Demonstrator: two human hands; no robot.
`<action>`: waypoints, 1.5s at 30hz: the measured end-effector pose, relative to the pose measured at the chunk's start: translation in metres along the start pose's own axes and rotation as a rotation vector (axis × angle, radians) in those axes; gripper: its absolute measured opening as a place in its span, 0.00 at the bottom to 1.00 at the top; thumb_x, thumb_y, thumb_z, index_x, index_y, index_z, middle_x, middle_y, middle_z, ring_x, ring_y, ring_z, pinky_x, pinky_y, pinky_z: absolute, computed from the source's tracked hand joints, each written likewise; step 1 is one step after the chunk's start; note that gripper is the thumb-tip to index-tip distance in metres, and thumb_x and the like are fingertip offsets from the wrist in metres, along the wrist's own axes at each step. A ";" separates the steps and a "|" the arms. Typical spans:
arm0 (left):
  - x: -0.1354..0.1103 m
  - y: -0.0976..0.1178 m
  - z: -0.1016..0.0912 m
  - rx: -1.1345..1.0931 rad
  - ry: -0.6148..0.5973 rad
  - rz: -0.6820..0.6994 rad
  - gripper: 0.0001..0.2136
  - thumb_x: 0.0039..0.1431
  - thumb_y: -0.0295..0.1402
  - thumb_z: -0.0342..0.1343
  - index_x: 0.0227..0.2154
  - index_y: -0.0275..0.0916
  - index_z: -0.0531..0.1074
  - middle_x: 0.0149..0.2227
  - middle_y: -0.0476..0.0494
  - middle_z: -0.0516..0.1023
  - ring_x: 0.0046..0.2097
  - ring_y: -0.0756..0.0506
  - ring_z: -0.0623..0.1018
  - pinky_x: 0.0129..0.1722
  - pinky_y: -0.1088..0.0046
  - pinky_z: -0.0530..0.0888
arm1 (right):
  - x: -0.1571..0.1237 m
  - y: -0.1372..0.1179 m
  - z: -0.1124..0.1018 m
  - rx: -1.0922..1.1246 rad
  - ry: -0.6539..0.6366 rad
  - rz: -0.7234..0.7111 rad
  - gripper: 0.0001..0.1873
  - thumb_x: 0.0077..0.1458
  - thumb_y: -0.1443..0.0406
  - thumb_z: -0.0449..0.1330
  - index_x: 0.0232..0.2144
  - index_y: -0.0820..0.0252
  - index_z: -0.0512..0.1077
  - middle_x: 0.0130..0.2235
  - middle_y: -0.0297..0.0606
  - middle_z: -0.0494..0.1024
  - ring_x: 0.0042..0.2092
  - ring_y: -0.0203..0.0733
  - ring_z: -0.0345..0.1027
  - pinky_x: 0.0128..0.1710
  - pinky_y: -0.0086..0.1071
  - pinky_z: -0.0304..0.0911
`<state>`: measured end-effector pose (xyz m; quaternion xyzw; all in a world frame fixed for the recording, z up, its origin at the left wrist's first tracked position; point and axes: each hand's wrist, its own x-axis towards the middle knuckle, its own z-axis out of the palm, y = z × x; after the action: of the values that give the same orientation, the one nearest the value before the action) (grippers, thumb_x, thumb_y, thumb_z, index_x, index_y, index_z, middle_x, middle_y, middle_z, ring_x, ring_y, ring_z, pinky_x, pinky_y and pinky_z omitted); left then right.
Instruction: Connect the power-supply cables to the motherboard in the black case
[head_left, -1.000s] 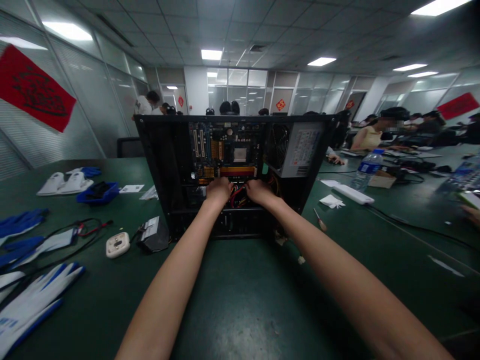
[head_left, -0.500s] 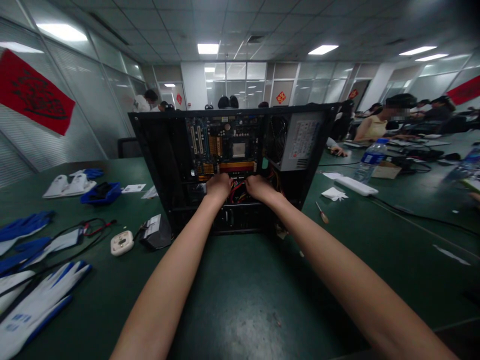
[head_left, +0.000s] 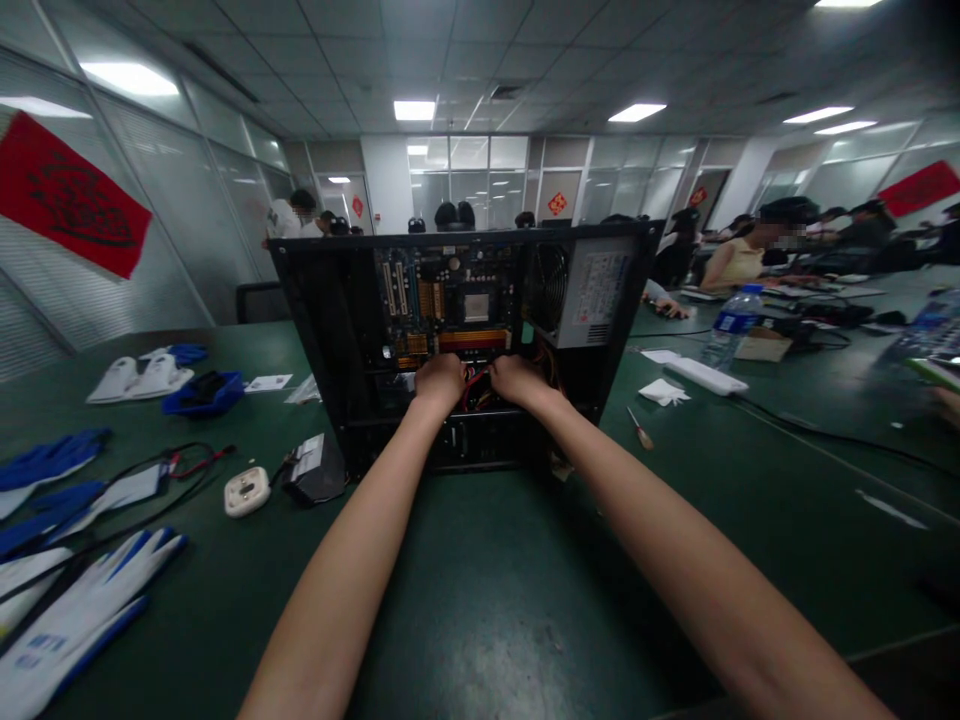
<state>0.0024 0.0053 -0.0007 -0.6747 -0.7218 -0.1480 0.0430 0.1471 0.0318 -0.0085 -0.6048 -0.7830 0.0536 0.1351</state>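
An opened black computer case (head_left: pixel 352 425) stands on the green table, its inside facing me. Both my hands reach into its lower middle, below the motherboard (head_left: pixel 420 300). My left hand (head_left: pixel 441 382) is closed, fingers curled by the red and yellow cables (head_left: pixel 474 378). On the other side of those cables, my right hand (head_left: pixel 516 380) is closed too, with fingertips pinched near a red wire. What exactly either hand grips is hidden by the fingers and dark shadow. The grey power supply (head_left: pixel 598 295) with its fan sits at the upper right of the case.
Left lie work gloves (head_left: pixel 90 610), a blue tray (head_left: pixel 202 394), a white square gadget (head_left: pixel 247 491) and a dark box-shaped part (head_left: pixel 315 470). Right are a screwdriver (head_left: pixel 640 430), a white power strip (head_left: pixel 706 376) and a water bottle (head_left: pixel 731 325). Other people sit beyond.
The view has shifted slightly, so the case appears a little lower and straighter. Both hands stay at nearly the same spot inside the case.
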 end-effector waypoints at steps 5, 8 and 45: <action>-0.014 0.000 -0.006 -0.019 0.080 0.036 0.19 0.70 0.36 0.43 0.44 0.34 0.79 0.44 0.29 0.82 0.46 0.36 0.82 0.44 0.64 0.76 | -0.003 0.005 0.001 0.045 0.033 -0.134 0.23 0.68 0.63 0.47 0.43 0.67 0.80 0.46 0.56 0.82 0.47 0.50 0.78 0.41 0.32 0.63; -0.019 -0.001 -0.009 -0.027 0.126 0.085 0.18 0.70 0.36 0.43 0.44 0.35 0.77 0.43 0.31 0.82 0.45 0.37 0.82 0.43 0.64 0.75 | -0.005 0.007 0.001 0.090 0.050 -0.223 0.22 0.68 0.63 0.47 0.40 0.66 0.81 0.43 0.53 0.83 0.44 0.48 0.77 0.38 0.31 0.60; -0.001 -0.015 0.008 -0.283 -0.093 0.039 0.15 0.68 0.36 0.48 0.34 0.36 0.78 0.38 0.32 0.83 0.41 0.40 0.81 0.37 0.69 0.69 | -0.012 0.005 -0.004 0.148 -0.099 -0.321 0.18 0.69 0.63 0.51 0.43 0.63 0.80 0.45 0.48 0.83 0.45 0.47 0.77 0.38 0.30 0.60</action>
<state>-0.0111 0.0062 -0.0113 -0.6942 -0.6816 -0.2159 -0.0832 0.1555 0.0215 -0.0073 -0.4571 -0.8691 0.1185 0.1473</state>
